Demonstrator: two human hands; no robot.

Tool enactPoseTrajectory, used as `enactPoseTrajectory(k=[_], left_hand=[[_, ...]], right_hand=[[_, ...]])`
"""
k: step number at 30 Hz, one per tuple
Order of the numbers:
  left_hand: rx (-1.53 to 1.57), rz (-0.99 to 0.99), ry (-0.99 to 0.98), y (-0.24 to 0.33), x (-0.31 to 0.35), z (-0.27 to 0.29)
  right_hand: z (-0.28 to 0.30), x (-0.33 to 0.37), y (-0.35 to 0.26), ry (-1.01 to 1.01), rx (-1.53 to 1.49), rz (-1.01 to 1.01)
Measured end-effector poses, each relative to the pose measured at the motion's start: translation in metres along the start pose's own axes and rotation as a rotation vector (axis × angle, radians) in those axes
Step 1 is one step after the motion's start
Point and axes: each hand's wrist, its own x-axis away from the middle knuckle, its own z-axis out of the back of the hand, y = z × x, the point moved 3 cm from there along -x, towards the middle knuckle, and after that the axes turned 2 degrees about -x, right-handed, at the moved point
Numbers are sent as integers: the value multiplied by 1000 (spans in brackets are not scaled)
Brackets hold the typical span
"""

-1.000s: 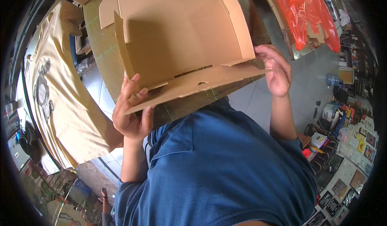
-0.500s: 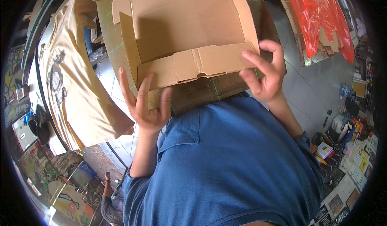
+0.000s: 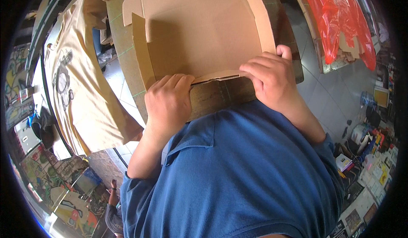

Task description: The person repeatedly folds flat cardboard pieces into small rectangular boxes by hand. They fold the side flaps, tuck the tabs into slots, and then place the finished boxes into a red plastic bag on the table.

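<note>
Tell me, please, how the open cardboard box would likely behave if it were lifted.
The box is probably light for its size, its walls being thin cardboard. The far panel may flop, since it lies spread flat, while the layered front edge could feel stiffer.

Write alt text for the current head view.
The left hand and right hand grip an open cardboard box by its near edge, over a table. A beige printed shirt is at left, red plastic at upper right.
</note>
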Motion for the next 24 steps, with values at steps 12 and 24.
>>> enactPoseTrajectory(k=[12,24], left_hand=[[315,6,-39,11,21,23],[743,577,241,-67,-11,9]], right_hand=[[31,15,0,-61,-404,18],[9,-20,55,274,-595,-393]])
